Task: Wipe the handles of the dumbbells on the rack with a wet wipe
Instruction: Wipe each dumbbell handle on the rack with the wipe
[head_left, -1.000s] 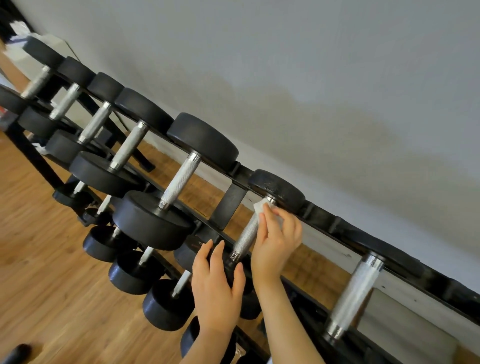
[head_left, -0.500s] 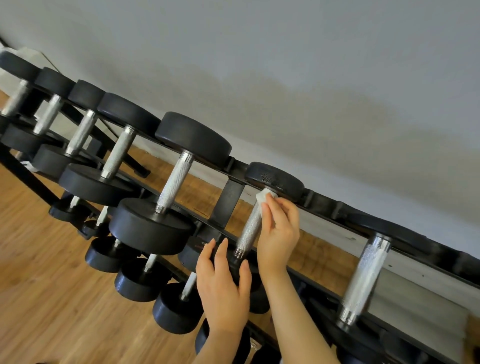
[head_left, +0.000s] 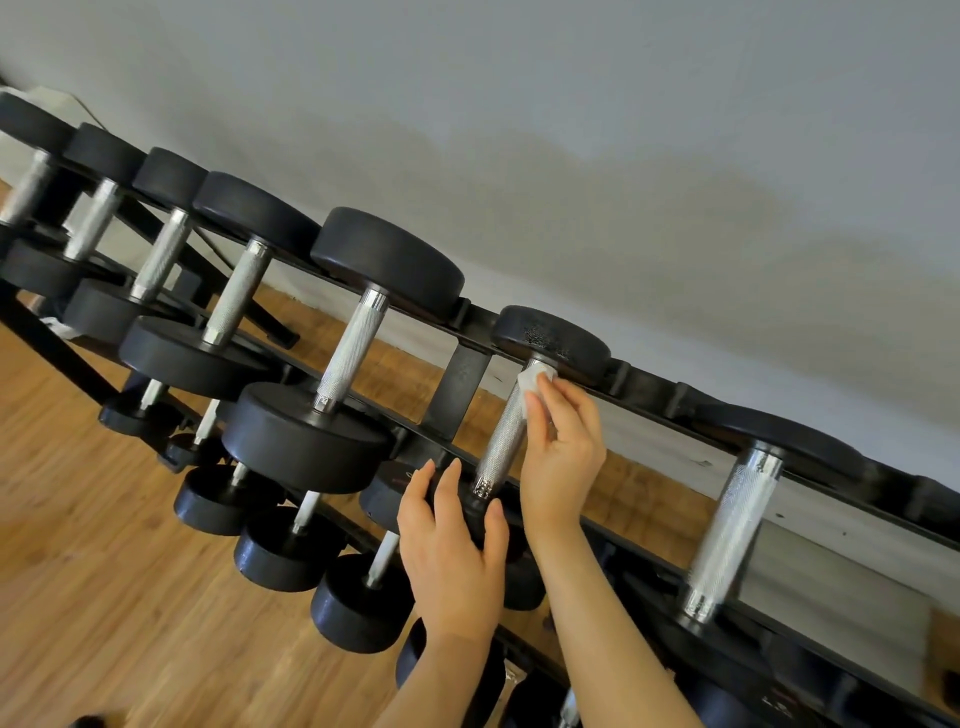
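Since the previous frame, our right hand (head_left: 561, 457) has kept the wet wipe (head_left: 535, 384) pinched in its fingers at the handle (head_left: 501, 441) top, on the rack (head_left: 460, 387); our left hand (head_left: 449, 551) rests spread on the near weight (head_left: 480, 519).

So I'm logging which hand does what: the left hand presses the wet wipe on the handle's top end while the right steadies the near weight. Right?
Hands are swapped. The head view shows the right hand pressing the wet wipe on the handle, the left hand steadying the near weight.
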